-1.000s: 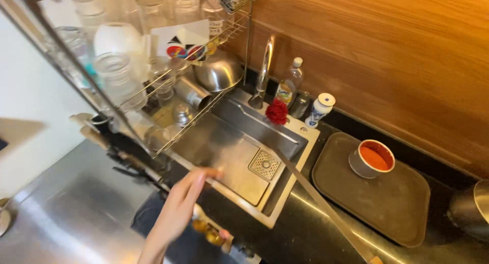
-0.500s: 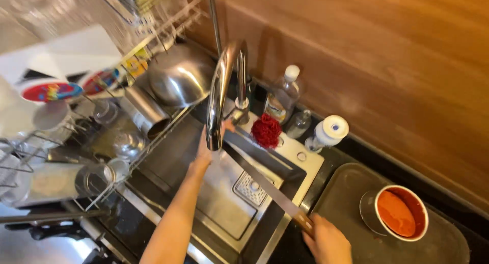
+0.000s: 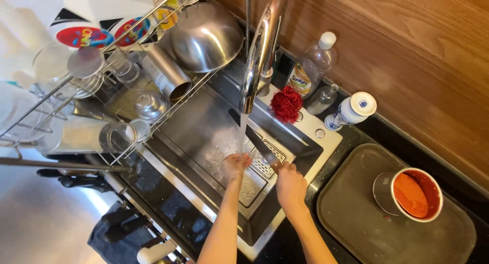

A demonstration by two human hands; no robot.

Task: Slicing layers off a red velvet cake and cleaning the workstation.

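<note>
Water runs from the curved steel faucet (image 3: 262, 50) into the steel sink (image 3: 204, 126). My right hand (image 3: 289, 185) is shut on the handle of a long knife (image 3: 249, 134), whose dark blade lies across the sink under the stream. My left hand (image 3: 237, 164) is in the falling water just below the blade, fingers loosely bent, holding nothing that I can see.
A wire dish rack (image 3: 102, 86) at the left holds a steel bowl (image 3: 206, 37), cups, glasses and colourful plates. A red scrubber (image 3: 286, 103), a soap bottle (image 3: 308, 70) and a white bottle (image 3: 351, 110) stand behind the sink. A bowl of orange sauce (image 3: 413, 193) rests on a dark tray (image 3: 367, 218).
My left hand came down from the faucet into the running water, which now flows. My right hand brought the knife under the stream. The view moved closer over the sink.
</note>
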